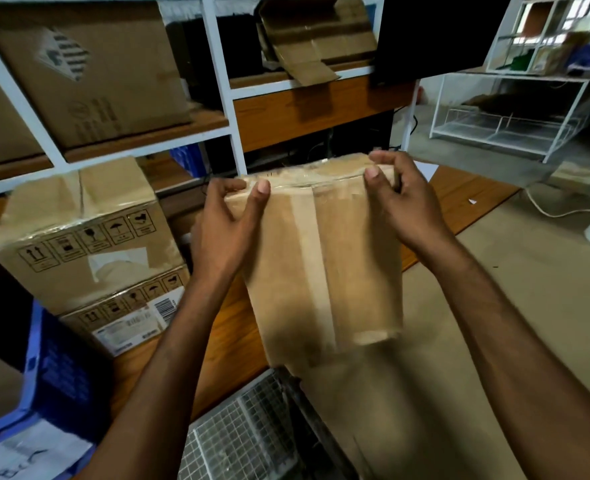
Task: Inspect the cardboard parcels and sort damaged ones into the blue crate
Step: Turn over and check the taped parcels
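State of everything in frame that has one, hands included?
Taped brown cardboard parcel: held up, sealed, tilted.
Left hand: grips parcel's top edge.
Right hand: grips parcel's top edge.
Blue plastic crate: open-topped, white paper inside.
Two stacked printed cardboard boxes: closed.
Brown cardboard box on upper shelf: flaps open.

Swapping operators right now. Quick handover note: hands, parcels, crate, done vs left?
Left hand: grips the parcel at its upper left corner, thumb on the near face.
Right hand: grips the upper right corner likewise.
The parcel is held up over the table, mid-inspection; its taped near face shows no clear damage, but it is blurred.
The blue crate sits lower left; no parcel visible in it.
The stacked boxes stand left on the table.
Left: judge this one, then the stack.
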